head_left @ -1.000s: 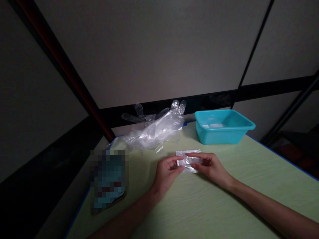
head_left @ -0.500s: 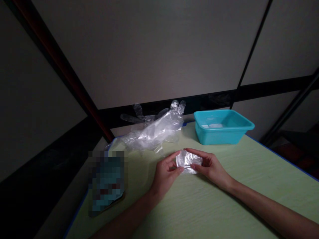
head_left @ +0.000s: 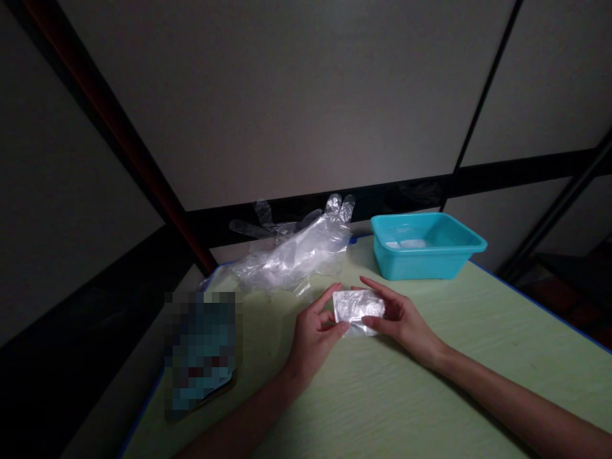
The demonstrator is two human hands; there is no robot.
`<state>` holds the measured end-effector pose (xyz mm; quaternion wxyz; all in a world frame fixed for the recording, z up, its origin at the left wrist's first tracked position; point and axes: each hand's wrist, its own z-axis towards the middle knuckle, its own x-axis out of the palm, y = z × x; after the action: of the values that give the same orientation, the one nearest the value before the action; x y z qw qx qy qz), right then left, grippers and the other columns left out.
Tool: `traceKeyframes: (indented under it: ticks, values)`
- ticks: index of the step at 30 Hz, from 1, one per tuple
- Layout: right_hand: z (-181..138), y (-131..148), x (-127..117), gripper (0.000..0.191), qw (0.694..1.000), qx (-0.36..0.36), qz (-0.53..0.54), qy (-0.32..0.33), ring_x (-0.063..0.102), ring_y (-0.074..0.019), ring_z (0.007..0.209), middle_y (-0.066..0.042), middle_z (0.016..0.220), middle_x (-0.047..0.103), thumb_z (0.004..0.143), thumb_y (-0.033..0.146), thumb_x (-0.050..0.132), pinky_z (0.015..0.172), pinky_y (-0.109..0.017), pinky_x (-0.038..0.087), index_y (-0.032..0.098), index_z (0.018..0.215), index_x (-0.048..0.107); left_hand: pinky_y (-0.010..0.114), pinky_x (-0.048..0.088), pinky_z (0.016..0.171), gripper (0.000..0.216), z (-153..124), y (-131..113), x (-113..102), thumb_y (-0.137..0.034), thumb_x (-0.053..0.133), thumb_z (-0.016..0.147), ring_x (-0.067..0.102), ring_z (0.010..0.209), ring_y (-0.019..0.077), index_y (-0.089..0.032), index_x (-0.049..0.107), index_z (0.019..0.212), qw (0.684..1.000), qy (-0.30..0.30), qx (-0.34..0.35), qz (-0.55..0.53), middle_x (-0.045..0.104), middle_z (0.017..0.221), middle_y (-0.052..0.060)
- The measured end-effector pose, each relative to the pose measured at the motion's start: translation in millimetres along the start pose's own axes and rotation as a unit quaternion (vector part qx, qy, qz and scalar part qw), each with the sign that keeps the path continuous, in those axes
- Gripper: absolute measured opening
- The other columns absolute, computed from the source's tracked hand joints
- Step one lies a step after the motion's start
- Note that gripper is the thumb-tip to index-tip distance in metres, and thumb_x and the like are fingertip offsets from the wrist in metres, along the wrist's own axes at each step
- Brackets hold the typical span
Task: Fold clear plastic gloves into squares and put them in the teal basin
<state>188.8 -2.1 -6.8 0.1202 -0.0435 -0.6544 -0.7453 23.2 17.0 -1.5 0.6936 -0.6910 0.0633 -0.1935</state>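
Note:
A small folded piece of clear plastic [head_left: 357, 308] is held just above the green table [head_left: 382, 395] between both hands. My left hand [head_left: 313, 341] pinches its left edge with thumb and fingertips. My right hand [head_left: 400, 319] grips its right side, thumb on the front and fingers behind it. The plastic stands tilted up toward me, folded to a small rectangle.
A heap of clear plastic gloves [head_left: 294, 252] lies at the table's far edge, left of a teal tub [head_left: 425, 245] with something pale in it. A blurred flat object [head_left: 201, 350] rests at the table's left edge. A dark wall rail runs behind.
The plastic piece has been lifted from lying flat to standing up between my fingers, and it looks more tightly folded. Both hands stayed in about the same place.

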Motion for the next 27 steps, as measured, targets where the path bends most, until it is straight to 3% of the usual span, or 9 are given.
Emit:
traceKeyframes:
  ticks: [5,8,14,17,20,23,27]
  values:
    - [1.1,-0.7,-1.7,0.065,0.997,0.037,0.058,-0.034,0.056,-0.0104,0.062,0.002,0.072,0.064,0.062,0.017,0.069,0.059,-0.022,0.041,0.019,0.120,0.042,0.021,0.048,0.065,0.064,1.7,0.4,0.0,-0.011,0.067,0.061,0.061,0.082,0.0167,-0.019,0.046,0.121,0.999,-0.025,0.036,0.006,0.051,0.122,0.009]
    - [1.1,0.0,-1.8,0.057,0.996,0.033,0.060,-0.048,0.053,-0.0097,0.055,0.004,0.063,0.060,0.062,0.020,0.069,0.053,-0.022,0.038,0.018,0.114,0.047,0.022,0.048,0.065,0.067,2.4,0.8,0.7,-0.010,0.066,0.060,0.060,0.083,0.0170,-0.018,0.042,0.123,0.999,-0.030,0.037,0.007,0.047,0.125,0.010]
    - [1.3,2.8,-1.4,0.051,0.996,0.013,0.066,-0.055,0.054,-0.0112,0.059,0.002,0.070,0.062,0.063,0.021,0.068,0.055,-0.024,0.038,0.020,0.110,0.048,0.024,0.046,0.065,0.079,1.2,2.5,3.8,-0.009,0.067,0.057,0.058,0.087,0.0199,-0.017,0.028,0.125,1.000,0.016,0.010,-0.014,0.056,0.108,0.012]
    - [1.7,3.0,-3.5,0.050,0.996,0.001,0.072,-0.056,0.054,-0.0113,0.060,0.001,0.072,0.062,0.065,0.020,0.067,0.056,-0.024,0.038,0.020,0.111,0.048,0.024,0.045,0.063,0.079,-0.2,0.3,4.4,-0.009,0.070,0.051,0.057,0.085,0.0195,-0.019,0.032,0.120,0.998,0.058,-0.020,-0.028,0.056,0.106,0.009]
    - [1.5,1.8,-5.9,0.046,0.996,0.003,0.077,-0.035,0.053,-0.0101,0.057,0.002,0.069,0.061,0.065,0.017,0.066,0.053,-0.022,0.037,0.020,0.109,0.050,0.024,0.043,0.064,0.053,0.4,-1.1,1.6,-0.018,0.070,0.054,0.057,0.078,0.0175,-0.016,0.048,0.103,0.992,0.109,-0.035,-0.044,0.059,0.094,0.006]
    - [0.0,0.2,-6.4,0.043,0.997,0.015,0.076,0.015,0.048,-0.0078,0.051,0.004,0.062,0.057,0.066,0.015,0.064,0.048,-0.020,0.033,0.019,0.107,0.052,0.020,0.036,0.054,0.023,2.7,1.2,-3.0,-0.031,0.061,0.066,0.050,0.059,0.0107,-0.013,0.054,0.078,0.992,0.113,-0.043,-0.026,0.056,0.067,0.000]
    - [-2.2,0.3,-3.7,0.040,0.995,0.033,0.048,0.079,0.047,-0.0078,0.051,0.003,0.061,0.055,0.068,0.016,0.062,0.047,-0.020,0.031,0.018,0.107,0.052,0.018,0.023,0.044,0.022,4.3,2.9,-3.4,-0.033,0.056,0.068,0.034,0.044,0.0058,-0.015,0.046,0.059,0.992,0.099,-0.071,0.014,0.039,0.048,-0.006]
